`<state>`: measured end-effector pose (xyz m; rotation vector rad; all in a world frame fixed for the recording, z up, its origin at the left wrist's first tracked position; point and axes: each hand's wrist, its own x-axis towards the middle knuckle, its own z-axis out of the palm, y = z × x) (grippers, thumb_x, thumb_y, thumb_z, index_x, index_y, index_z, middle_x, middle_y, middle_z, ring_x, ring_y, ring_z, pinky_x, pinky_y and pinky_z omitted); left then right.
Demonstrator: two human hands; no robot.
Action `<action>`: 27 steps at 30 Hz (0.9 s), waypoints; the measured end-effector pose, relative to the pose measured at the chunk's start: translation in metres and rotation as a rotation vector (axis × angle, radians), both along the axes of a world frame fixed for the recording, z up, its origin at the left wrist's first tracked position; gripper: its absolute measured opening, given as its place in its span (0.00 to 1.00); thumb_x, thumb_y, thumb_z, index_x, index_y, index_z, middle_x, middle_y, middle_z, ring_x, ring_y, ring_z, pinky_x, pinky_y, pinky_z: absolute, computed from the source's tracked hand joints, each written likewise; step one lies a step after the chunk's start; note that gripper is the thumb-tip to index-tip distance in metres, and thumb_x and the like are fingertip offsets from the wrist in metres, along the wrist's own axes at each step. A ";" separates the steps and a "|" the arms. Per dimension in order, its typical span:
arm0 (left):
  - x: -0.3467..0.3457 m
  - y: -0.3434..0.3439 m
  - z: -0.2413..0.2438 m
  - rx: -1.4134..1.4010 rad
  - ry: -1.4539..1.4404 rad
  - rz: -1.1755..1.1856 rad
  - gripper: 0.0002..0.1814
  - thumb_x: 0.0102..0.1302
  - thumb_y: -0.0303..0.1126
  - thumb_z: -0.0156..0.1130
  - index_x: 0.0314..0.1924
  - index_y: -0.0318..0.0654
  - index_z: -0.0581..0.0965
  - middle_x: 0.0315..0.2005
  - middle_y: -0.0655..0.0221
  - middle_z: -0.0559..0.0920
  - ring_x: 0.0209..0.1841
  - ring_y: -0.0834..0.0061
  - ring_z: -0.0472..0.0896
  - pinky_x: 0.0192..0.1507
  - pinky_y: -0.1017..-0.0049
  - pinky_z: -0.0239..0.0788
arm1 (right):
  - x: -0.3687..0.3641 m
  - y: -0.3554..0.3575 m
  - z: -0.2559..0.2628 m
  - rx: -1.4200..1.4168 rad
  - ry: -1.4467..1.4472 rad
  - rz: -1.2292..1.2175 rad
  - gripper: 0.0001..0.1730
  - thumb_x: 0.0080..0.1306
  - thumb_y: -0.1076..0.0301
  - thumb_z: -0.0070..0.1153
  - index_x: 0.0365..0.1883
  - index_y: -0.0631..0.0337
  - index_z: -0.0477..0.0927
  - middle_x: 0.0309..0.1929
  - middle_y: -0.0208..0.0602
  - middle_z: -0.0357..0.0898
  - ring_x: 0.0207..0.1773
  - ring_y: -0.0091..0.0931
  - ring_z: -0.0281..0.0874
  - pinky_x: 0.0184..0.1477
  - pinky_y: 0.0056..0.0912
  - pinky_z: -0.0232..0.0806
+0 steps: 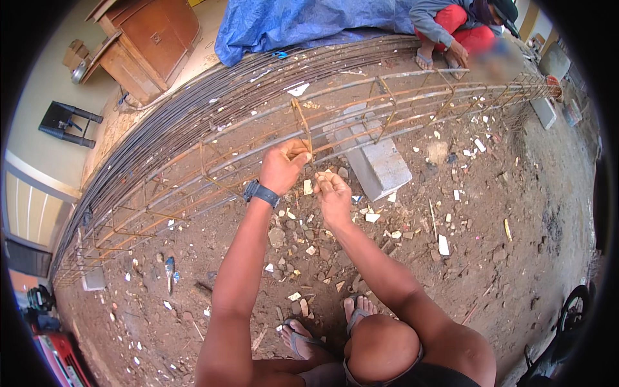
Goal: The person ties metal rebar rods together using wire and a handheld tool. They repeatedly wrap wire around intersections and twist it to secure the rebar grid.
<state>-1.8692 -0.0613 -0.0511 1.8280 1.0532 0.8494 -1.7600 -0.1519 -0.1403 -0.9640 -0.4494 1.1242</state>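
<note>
A long rebar cage (pixel 232 157) of steel bars and bent stirrups crosses in front of me. My left hand (pixel 286 164), with a dark watch on its wrist, has its fingers closed at the lower part of a rusty stirrup (pixel 303 121). Just below and to the right, my right hand (pixel 332 192) has thumb and fingertips pinched together beneath the cage's near bar. Something thin, perhaps tie wire, seems to run between the two hands, but it is too small to make out clearly.
Grey concrete blocks (pixel 377 167) support the cage. Behind it lie long loose steel bars (pixel 159 116) and a blue tarpaulin (pixel 309 24). A co-worker (pixel 449 34) squats at the cage's far right. Broken tile pieces (pixel 372 217) and a blue-handled tool (pixel 169 273) lie on the dirt.
</note>
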 end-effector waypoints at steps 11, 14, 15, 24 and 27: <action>-0.021 -0.005 0.011 -0.103 0.007 -0.084 0.13 0.69 0.25 0.63 0.51 0.28 0.85 0.50 0.64 0.88 0.51 0.79 0.82 0.56 0.76 0.72 | -0.001 -0.008 0.009 -0.013 0.330 0.047 0.07 0.77 0.70 0.51 0.45 0.61 0.80 0.24 0.21 0.71 0.19 0.11 0.56 0.19 0.18 0.48; -0.009 -0.002 0.025 -0.252 0.062 -0.094 0.14 0.68 0.27 0.68 0.51 0.30 0.84 0.50 0.64 0.87 0.51 0.78 0.82 0.57 0.75 0.73 | 0.002 -0.011 0.006 0.002 0.326 0.047 0.07 0.77 0.70 0.51 0.44 0.61 0.81 0.23 0.19 0.70 0.19 0.11 0.56 0.18 0.17 0.47; -0.005 -0.001 0.028 -0.285 0.086 -0.089 0.14 0.67 0.28 0.69 0.51 0.31 0.84 0.50 0.63 0.87 0.51 0.77 0.82 0.57 0.74 0.73 | 0.002 -0.012 0.008 0.011 0.334 0.053 0.07 0.77 0.70 0.51 0.45 0.61 0.81 0.23 0.19 0.70 0.19 0.11 0.55 0.18 0.17 0.47; 0.008 0.011 0.013 -0.310 0.060 -0.085 0.19 0.60 0.26 0.76 0.51 0.34 0.80 0.45 0.60 0.88 0.48 0.74 0.85 0.54 0.72 0.77 | 0.000 -0.016 0.014 -0.007 0.097 0.116 0.07 0.78 0.68 0.54 0.47 0.61 0.79 0.26 0.23 0.75 0.24 0.13 0.66 0.24 0.18 0.58; 0.009 0.011 0.010 -0.153 0.163 -0.107 0.18 0.60 0.27 0.76 0.50 0.33 0.82 0.43 0.61 0.88 0.46 0.74 0.86 0.52 0.73 0.78 | 0.003 -0.004 0.025 0.066 -0.207 -0.165 0.08 0.77 0.67 0.56 0.48 0.62 0.78 0.27 0.24 0.76 0.28 0.13 0.68 0.29 0.17 0.62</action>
